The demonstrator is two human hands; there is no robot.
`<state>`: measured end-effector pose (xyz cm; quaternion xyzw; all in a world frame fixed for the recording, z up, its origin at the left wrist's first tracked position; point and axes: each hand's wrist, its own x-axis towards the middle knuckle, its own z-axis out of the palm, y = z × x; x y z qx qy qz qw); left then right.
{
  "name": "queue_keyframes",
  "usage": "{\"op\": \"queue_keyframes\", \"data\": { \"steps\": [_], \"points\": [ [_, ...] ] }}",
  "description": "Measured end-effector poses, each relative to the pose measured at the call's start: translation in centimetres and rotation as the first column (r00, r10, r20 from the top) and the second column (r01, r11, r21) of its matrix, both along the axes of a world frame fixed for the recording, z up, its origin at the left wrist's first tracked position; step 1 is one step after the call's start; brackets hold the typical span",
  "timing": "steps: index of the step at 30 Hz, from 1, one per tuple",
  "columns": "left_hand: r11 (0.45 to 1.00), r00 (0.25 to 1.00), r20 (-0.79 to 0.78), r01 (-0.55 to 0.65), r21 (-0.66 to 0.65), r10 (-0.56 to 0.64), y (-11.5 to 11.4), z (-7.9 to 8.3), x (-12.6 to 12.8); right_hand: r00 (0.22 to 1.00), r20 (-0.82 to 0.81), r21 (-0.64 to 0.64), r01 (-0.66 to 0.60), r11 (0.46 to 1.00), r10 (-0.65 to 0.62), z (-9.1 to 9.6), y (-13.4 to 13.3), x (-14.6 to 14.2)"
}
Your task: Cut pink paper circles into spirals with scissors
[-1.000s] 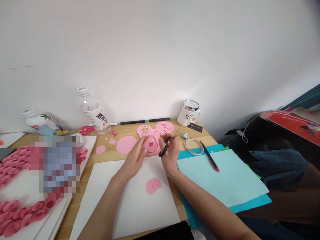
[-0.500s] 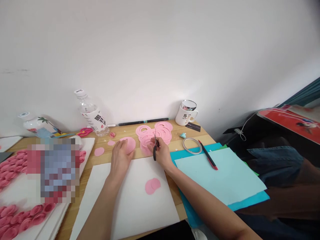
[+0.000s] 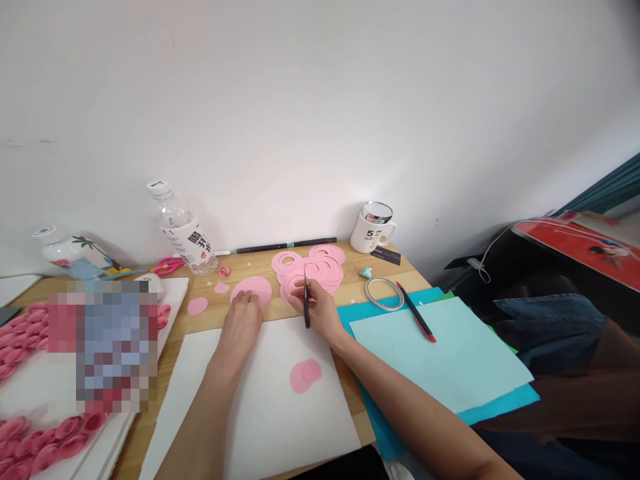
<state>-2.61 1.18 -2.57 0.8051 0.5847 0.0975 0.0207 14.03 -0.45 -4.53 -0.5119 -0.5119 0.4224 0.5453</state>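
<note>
My left hand [image 3: 243, 319] rests on the near edge of a large pink paper circle [image 3: 260, 289], its fingertips lying on the paper and its thumb mostly out of sight. In my right hand [image 3: 319, 308] is a pair of black-handled scissors [image 3: 307, 303], blades pointing up and away from me and looking closed. Behind that hand lies a heap of pink paper rings [image 3: 325, 267]. Two overlapping small pink circles [image 3: 305, 375] lie on the white board [image 3: 270, 427] between my forearms. Smaller pink paper circles [image 3: 197, 307] are on the wooden table to the left.
A water bottle [image 3: 187, 233] and a white mug [image 3: 371, 230] stand by the wall. At right, a tape roll [image 3: 370, 293] and a black-red pen [image 3: 417, 313] lie by light blue paper [image 3: 440, 360]. Pink paper flowers [image 3: 55, 440] cover a board at left, partly blurred.
My left fingers have come down onto the large pink circle from its side. The scissors have turned more upright and shifted slightly left with my right hand.
</note>
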Motion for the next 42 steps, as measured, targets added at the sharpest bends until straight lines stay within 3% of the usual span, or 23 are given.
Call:
{"op": "queue_keyframes", "data": {
  "steps": [9,15,30,35,42],
  "points": [
    [0.999,0.997,0.065,0.043,-0.018,-0.042,-0.2,0.6,-0.3,0.999,-0.04,0.016,0.036,0.999,-0.035,0.2,-0.1,-0.3],
    [1.0,0.999,-0.028,-0.025,-0.01,0.025,0.0,0.3,-0.5,0.998,-0.067,0.021,0.003,1.0,-0.001,0.8,-0.5,-0.4],
    [0.998,0.997,-0.042,-0.062,0.018,0.062,-0.1,0.1,-0.3,0.999,-0.027,0.016,-0.024,1.0,0.024,-0.2,-0.4,-0.6],
    [1.0,0.997,-0.076,-0.013,-0.018,0.012,-0.3,0.4,-0.2,0.999,-0.015,0.019,-0.046,0.999,0.046,-0.3,-0.4,-0.7],
    [0.995,0.989,-0.133,-0.077,-0.064,0.068,-0.2,0.9,-0.1,0.996,-0.015,-0.005,-0.092,0.996,0.092,0.0,-0.5,-0.9]
  ]
}}
